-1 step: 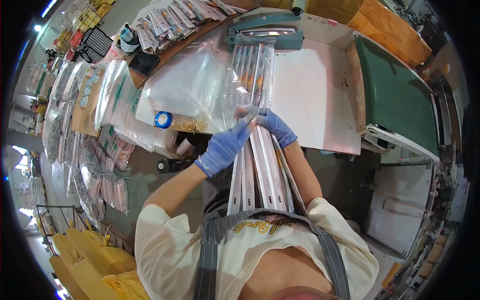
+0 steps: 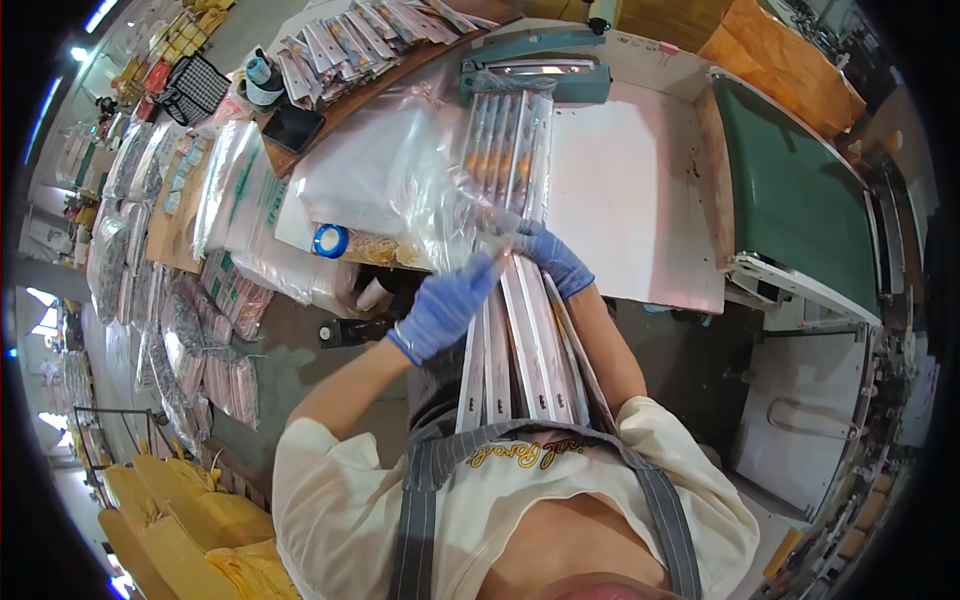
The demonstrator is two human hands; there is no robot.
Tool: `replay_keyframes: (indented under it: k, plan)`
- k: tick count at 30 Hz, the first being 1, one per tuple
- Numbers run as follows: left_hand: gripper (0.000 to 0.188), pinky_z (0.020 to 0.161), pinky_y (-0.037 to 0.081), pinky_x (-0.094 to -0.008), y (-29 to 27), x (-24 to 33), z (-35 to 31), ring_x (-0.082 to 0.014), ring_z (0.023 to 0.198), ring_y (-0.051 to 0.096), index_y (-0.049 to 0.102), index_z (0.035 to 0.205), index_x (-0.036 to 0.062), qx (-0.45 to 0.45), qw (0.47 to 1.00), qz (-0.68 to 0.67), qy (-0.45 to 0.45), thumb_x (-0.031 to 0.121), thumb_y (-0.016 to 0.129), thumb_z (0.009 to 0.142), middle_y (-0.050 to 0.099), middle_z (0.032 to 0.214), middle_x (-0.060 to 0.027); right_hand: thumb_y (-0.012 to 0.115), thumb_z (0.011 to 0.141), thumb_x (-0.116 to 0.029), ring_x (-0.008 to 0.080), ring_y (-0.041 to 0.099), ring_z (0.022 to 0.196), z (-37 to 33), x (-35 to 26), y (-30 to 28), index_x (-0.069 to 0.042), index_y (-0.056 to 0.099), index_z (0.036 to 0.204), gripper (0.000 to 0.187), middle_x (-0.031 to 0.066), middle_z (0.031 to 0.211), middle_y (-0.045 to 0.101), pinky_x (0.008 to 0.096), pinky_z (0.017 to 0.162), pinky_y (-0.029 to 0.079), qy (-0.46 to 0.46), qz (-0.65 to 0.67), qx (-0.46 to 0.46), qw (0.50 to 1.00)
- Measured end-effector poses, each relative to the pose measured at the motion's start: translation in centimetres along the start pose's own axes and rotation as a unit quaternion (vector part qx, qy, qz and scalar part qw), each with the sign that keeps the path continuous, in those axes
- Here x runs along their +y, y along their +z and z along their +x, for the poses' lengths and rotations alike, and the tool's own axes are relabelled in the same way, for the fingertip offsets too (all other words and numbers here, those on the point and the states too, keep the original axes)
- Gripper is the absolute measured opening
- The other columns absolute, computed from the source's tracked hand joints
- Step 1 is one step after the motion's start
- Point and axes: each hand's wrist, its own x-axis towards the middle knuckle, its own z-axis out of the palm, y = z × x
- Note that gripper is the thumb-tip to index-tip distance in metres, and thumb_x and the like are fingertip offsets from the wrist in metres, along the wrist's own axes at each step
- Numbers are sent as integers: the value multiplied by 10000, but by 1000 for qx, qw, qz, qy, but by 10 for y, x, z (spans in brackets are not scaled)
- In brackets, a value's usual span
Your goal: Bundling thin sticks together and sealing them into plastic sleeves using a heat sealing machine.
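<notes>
A bundle of long, flat, pale-edged packages (image 2: 528, 325) runs from my lap onto the white table, its far end showing printed orange and grey fronts. My right hand (image 2: 550, 258), in a blue glove, closes round the bundle at the table's near edge. Just to the left, my blue-gloved left hand (image 2: 440, 312) is closed, fingertips pinched at the crumpled edge of a clear plastic bag (image 2: 435, 215). That bag lies bunched against the bundle's left side. Glare and the fingers hide exactly where the bag's mouth sits.
A green bag sealer (image 2: 540, 82) stands beyond the bundle. Clear bags (image 2: 350, 180) lie left, with a blue tape roll (image 2: 330, 240) near the edge. More packages (image 2: 345, 50) rest on a brown board beside a phone (image 2: 292, 128). A green-topped surface (image 2: 800, 190) stands right.
The clear plastic has shifted left and bunched up, leaving the far part of the bundle more exposed. My left hand has moved slightly down; my right hand holds nearly the same place.
</notes>
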Motion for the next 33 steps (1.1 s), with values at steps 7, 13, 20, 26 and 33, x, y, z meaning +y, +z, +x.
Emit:
replay_keyframes:
  k: [7, 13, 20, 26, 33]
  plan:
    - [590, 551, 495, -285, 24, 17, -11, -220, 750, 605, 382, 1316, 110, 183, 976, -121, 9, 15, 491, 744, 407, 1332, -78, 624, 772, -439, 142, 525, 954, -46, -11, 16, 35, 487, 1159, 626, 71, 1048, 563, 266, 841, 429, 61, -6, 114, 992]
    - [499, 571, 503, -306, 40, 57, 18, -238, 778, 592, 506, 1228, 190, 230, 916, -305, 120, 34, 516, 754, 487, 1215, -118, 541, 789, -553, 127, 544, 895, -160, -27, 35, 40, 492, 1151, 697, 85, 1013, 573, 247, 793, 451, 83, 86, 286, 951]
    - [545, 634, 522, -343, 73, 77, 43, -322, 811, 597, 451, 1258, 174, 149, 925, -347, 55, -22, 481, 751, 492, 1169, -170, 450, 894, -412, 139, 548, 926, -163, -30, 30, -12, 391, 1264, 548, 89, 1097, 545, 268, 811, 457, 110, 216, 390, 888]
    - [478, 678, 521, -339, 58, 73, -30, -291, 903, 600, 471, 1245, 171, 91, 908, -380, 148, 49, 494, 784, 483, 1230, -122, 426, 900, -430, 149, 461, 1098, -208, -25, 89, -28, 398, 1278, 553, 93, 1221, 471, 301, 959, 356, 133, 102, 430, 887]
    - [552, 693, 474, -301, -28, -47, 95, -246, 839, 558, 473, 1187, 79, 302, 889, -239, 247, -20, 603, 659, 555, 958, -128, 502, 816, -103, 344, 534, 791, -121, -147, 15, -38, 452, 1195, 388, 177, 871, 540, 396, 652, 454, -92, -726, 153, 664]
